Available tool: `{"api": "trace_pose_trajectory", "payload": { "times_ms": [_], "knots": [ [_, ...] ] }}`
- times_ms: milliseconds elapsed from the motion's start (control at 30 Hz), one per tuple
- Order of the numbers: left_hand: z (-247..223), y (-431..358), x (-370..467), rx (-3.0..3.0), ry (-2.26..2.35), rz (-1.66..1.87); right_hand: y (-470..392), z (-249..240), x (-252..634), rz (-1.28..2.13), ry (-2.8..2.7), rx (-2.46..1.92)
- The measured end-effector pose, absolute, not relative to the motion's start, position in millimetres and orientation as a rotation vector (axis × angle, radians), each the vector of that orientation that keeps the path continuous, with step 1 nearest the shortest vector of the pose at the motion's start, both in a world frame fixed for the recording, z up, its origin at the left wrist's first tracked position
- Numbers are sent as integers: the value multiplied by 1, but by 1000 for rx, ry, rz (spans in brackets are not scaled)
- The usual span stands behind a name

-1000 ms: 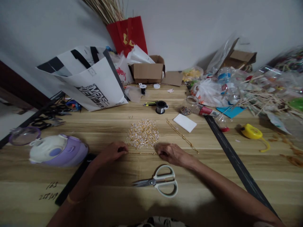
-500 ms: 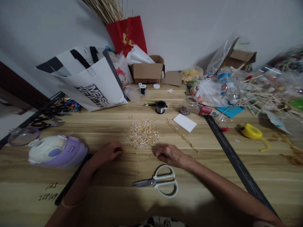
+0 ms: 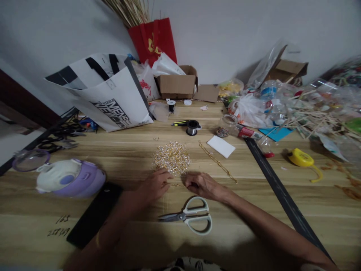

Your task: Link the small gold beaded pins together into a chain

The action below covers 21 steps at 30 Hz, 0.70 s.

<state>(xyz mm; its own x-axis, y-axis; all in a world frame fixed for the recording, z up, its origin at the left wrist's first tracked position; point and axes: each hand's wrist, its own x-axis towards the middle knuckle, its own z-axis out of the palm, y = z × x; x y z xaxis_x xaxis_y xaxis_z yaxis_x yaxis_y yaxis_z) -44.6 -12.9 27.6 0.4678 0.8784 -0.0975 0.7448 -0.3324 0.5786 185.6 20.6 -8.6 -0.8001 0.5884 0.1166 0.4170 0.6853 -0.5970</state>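
1. Table [image 3: 249, 171]: flat surface, light and dark wood-grain streaks.
2. Scissors [image 3: 184, 216]: grey metal blades, pale looped handles; lying flat on the near side of the hands.
3. Bead pile [image 3: 172, 158]: loose, roughly round heap of small gold and clear glossy pieces, just beyond the hands.
4. Right hand [image 3: 201, 185]: fingers curled inward, tips bunched; a pinch cannot be confirmed.
5. Left hand [image 3: 158, 182]: fingers bent, at the pile's near edge; grip cannot be told (slight blur).
6. Gold chain [image 3: 218, 162]: slim, knotted-looking, laid slantwise right of the pile.
7. Gold strand [image 3: 176, 184]: thin, short visible length, between both hands' fingertips.
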Motion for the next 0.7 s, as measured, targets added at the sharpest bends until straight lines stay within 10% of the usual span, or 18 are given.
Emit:
{"api": "trace_pose_trajectory", "payload": {
  "times_ms": [700],
  "knots": [
    [-13, -15, 3, 1894, 1278, 586, 31, -19, 191, 998, -2573, -788]
  ]
}}
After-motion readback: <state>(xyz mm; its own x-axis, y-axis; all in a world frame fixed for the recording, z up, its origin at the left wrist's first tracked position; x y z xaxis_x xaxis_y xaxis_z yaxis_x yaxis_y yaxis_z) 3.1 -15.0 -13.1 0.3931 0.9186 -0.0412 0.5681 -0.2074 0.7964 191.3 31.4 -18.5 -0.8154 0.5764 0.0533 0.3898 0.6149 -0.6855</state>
